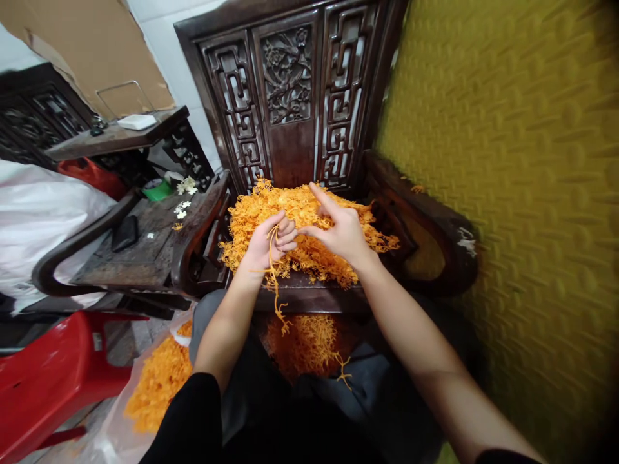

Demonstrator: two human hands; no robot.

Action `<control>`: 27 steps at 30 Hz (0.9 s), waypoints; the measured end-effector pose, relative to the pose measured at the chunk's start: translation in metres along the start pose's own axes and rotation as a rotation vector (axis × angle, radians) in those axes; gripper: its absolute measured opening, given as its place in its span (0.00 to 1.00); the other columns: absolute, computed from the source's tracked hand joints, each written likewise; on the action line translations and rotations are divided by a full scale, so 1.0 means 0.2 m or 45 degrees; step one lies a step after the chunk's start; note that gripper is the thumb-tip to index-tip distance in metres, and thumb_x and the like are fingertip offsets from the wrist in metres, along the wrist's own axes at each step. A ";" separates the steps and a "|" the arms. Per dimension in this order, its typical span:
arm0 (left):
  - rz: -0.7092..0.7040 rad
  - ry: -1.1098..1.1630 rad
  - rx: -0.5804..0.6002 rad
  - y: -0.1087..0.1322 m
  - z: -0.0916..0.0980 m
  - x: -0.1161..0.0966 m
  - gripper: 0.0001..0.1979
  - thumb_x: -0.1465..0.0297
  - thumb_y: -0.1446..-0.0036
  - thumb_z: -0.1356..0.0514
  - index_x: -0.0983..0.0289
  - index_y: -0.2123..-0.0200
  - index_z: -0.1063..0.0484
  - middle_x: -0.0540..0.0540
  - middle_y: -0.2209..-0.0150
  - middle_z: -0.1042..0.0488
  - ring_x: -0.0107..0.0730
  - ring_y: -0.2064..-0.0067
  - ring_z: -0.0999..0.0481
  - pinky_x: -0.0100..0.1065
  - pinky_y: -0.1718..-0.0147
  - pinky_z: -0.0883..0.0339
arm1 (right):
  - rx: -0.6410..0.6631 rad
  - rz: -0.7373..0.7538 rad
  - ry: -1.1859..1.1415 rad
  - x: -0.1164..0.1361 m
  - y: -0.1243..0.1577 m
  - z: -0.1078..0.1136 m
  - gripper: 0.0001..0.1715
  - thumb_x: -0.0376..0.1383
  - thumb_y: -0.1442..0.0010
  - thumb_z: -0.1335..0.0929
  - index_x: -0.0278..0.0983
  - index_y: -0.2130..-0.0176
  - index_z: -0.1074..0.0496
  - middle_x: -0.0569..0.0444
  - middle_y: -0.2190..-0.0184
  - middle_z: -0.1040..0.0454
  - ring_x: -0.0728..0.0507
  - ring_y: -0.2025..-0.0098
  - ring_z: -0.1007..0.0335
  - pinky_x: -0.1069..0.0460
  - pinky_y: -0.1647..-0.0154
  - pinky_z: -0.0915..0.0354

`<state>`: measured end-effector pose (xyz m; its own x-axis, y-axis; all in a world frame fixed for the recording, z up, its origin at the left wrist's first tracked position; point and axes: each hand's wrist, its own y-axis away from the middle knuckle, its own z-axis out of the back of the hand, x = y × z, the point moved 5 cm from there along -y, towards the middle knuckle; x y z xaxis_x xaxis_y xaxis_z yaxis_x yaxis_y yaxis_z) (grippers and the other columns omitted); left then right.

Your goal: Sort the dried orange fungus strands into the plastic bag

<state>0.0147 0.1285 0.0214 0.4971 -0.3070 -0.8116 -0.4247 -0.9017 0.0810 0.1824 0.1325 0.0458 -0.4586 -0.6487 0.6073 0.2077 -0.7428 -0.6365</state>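
My left hand [261,246] is closed on an orange branching plastic sprig [275,283], whose thin stem shows at the thumb and whose forked end dangles below the wrist. My right hand [344,233] is just to the right, thumb and index finger spread apart, with nothing visible between them. The right thumb tip comes close to the left fingertips; whether they touch I cannot tell. Beneath both hands a big heap of similar orange pieces [246,212] lies on the seat of a dark carved wooden chair [293,151].
A lower orange pile [309,338] lies between my legs, and a clear bag [155,386] of orange pieces stands at left. Also left are a red plastic chair [43,380], and a wooden chair [145,258] bearing green tape [157,189] and a black wallet-like item [124,233]. A yellow textured surface [522,193] borders the right.
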 end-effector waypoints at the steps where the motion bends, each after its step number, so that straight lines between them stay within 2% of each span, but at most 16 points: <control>1: 0.008 0.027 0.009 0.00 0.00 0.01 0.25 0.61 0.32 0.41 0.63 0.79 0.46 0.45 0.78 0.50 0.18 0.81 0.54 0.26 0.82 0.56 | -0.007 0.008 -0.009 0.01 0.00 -0.01 0.45 0.57 0.40 0.26 0.42 0.31 0.32 0.53 0.63 0.20 0.42 0.66 0.27 0.44 0.54 0.28; 6: 0.024 0.094 0.056 0.00 0.00 0.03 0.25 0.62 0.31 0.43 0.62 0.79 0.50 0.45 0.77 0.51 0.18 0.81 0.55 0.27 0.82 0.55 | -0.100 0.073 -0.114 0.04 0.01 -0.05 0.33 0.51 0.41 0.24 0.38 0.42 0.23 0.46 0.50 0.18 0.39 0.55 0.21 0.42 0.48 0.28; 8: 0.050 0.053 0.032 0.00 0.00 0.03 0.26 0.61 0.31 0.44 0.62 0.79 0.50 0.45 0.78 0.52 0.19 0.81 0.53 0.27 0.82 0.55 | -0.153 0.094 -0.129 0.04 0.01 -0.06 0.24 0.48 0.40 0.25 0.38 0.49 0.21 0.46 0.52 0.17 0.38 0.53 0.21 0.42 0.47 0.28; 10: 0.072 0.020 0.023 0.01 -0.01 0.03 0.27 0.60 0.31 0.44 0.62 0.79 0.51 0.46 0.78 0.53 0.21 0.80 0.52 0.27 0.82 0.55 | -0.212 0.089 -0.128 0.04 0.01 -0.06 0.17 0.45 0.38 0.25 0.38 0.55 0.22 0.48 0.57 0.17 0.39 0.55 0.21 0.43 0.49 0.28; 13: 0.106 0.018 0.048 0.03 -0.03 0.03 0.28 0.60 0.31 0.44 0.62 0.80 0.51 0.46 0.79 0.54 0.21 0.80 0.52 0.27 0.81 0.56 | -0.250 0.107 -0.126 0.03 0.00 -0.05 0.11 0.43 0.38 0.26 0.39 0.59 0.25 0.50 0.61 0.19 0.40 0.58 0.22 0.43 0.51 0.28; 18: 0.175 0.058 0.089 0.03 -0.05 0.05 0.26 0.61 0.31 0.44 0.62 0.80 0.50 0.46 0.79 0.55 0.22 0.80 0.53 0.27 0.82 0.56 | -0.160 0.257 -0.249 0.03 -0.01 -0.03 0.11 0.39 0.39 0.26 0.40 0.62 0.30 0.45 0.48 0.20 0.37 0.44 0.23 0.40 0.42 0.31; 19: 0.196 0.079 0.112 0.03 -0.05 0.06 0.26 0.62 0.31 0.44 0.62 0.80 0.49 0.46 0.79 0.55 0.22 0.80 0.53 0.27 0.82 0.56 | -0.122 0.253 -0.257 0.02 -0.02 -0.02 0.11 0.39 0.39 0.25 0.40 0.62 0.30 0.45 0.48 0.20 0.37 0.45 0.22 0.40 0.42 0.31; 23: 0.241 0.126 0.185 0.03 -0.05 0.05 0.24 0.64 0.31 0.45 0.62 0.79 0.48 0.45 0.79 0.55 0.21 0.80 0.54 0.25 0.83 0.58 | 0.001 0.153 -0.147 -0.03 -0.01 -0.01 0.13 0.42 0.40 0.24 0.38 0.59 0.25 0.48 0.60 0.17 0.39 0.59 0.19 0.44 0.54 0.26; 27: 0.216 0.055 0.135 0.03 -0.05 0.01 0.25 0.63 0.31 0.44 0.62 0.79 0.49 0.45 0.79 0.54 0.19 0.81 0.55 0.25 0.84 0.58 | 0.013 0.149 -0.150 0.00 0.00 0.00 0.18 0.44 0.36 0.27 0.38 0.50 0.20 0.46 0.52 0.16 0.38 0.53 0.18 0.41 0.48 0.26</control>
<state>0.0210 0.1184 0.0261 0.4431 -0.4664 -0.7656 -0.5809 -0.7998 0.1511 0.1823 0.1332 0.0465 -0.3262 -0.7455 0.5812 0.2629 -0.6621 -0.7017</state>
